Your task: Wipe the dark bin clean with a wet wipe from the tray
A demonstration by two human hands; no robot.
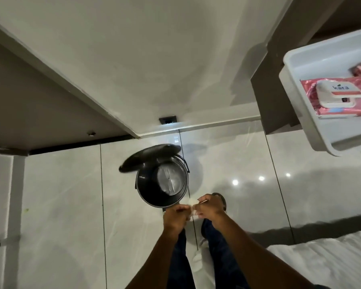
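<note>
The dark bin (148, 197) stands on the tiled floor below me, its round lid (148, 154) swung up and open, the inside showing. Just in front of the bin's near rim, my left hand (175, 217) and my right hand (208, 208) pinch a small white wet wipe (191, 205) between them, close together. Up at the right, the white tray (300, 109) holds a pink pack of wet wipes (338, 99) with a white flip lid.
A white wall with a dark socket (168, 119) rises behind the bin. A brown panel (35, 113) is at the left, a white bed (325, 259) at the lower right. My legs and a sandalled foot (221, 200) stand right beside the bin.
</note>
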